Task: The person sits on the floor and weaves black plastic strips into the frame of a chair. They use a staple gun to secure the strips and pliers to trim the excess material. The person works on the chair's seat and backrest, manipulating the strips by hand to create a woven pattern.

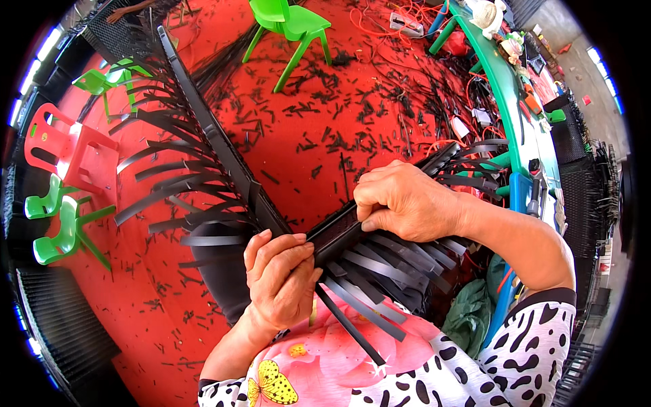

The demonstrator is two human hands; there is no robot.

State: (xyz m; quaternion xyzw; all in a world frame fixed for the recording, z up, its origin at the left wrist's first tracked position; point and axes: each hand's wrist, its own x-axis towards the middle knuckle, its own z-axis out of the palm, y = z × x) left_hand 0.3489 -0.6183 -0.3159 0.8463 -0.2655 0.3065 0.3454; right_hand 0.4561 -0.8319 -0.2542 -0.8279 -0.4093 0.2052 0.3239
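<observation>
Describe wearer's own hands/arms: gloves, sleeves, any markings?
Left hand and right hand are bare: no gloves, watch or cables visible. Forearms are uncovered. The right sleeve is short, white with irregular black blotches and a dark cuff band. The left sleeve, partly in view, has the same blotched pattern.

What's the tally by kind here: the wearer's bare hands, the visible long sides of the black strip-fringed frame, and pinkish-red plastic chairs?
Bare hands: 2 (left hand, right hand)
Visible long sides of the black strip-fringed frame: 2
Pinkish-red plastic chair: 1
Total: 5
</observation>
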